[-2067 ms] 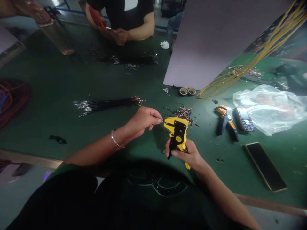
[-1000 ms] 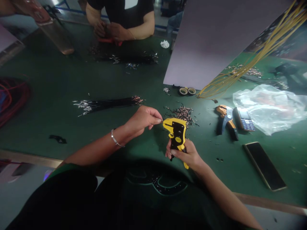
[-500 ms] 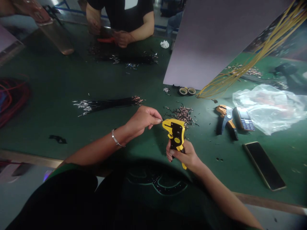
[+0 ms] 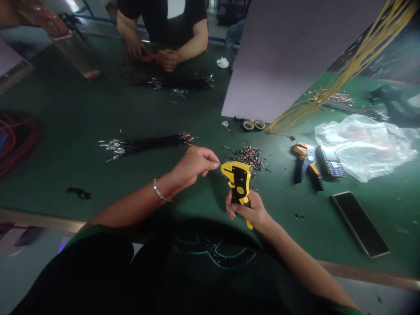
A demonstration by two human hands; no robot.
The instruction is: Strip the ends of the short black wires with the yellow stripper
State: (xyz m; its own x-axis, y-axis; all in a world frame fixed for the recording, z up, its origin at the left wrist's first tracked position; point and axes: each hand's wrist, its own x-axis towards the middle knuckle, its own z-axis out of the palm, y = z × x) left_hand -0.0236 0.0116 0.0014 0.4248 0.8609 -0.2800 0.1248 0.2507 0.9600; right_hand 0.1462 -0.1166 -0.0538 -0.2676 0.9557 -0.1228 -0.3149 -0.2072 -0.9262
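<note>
My right hand (image 4: 247,209) is wrapped around the handles of a yellow and black wire stripper (image 4: 236,177), its jaws pointing left. Right at those jaws, my left hand (image 4: 201,162) pinches a short dark wire end, which is mostly hidden by the fingers. Behind the stripper's head lies a heap of stripped insulation and wire scraps (image 4: 248,156). A bundle of black wires (image 4: 151,143) rests beyond my left hand, with silvery ends to the left and coppery ends to the right.
A second stripper (image 4: 307,164), a keypad phone (image 4: 330,161), a smartphone (image 4: 360,224) and a plastic bag (image 4: 364,146) lie at right. Tape rolls (image 4: 248,125) sit below a pale panel (image 4: 272,61) near yellow wires (image 4: 348,74). Across the table, a co-worker's hands (image 4: 169,59) hold a red tool.
My hands and the stripper keep nearly the same pose. The whole view has shifted slightly. Across the table, the co-worker's hands have moved closer together around the red tool.
</note>
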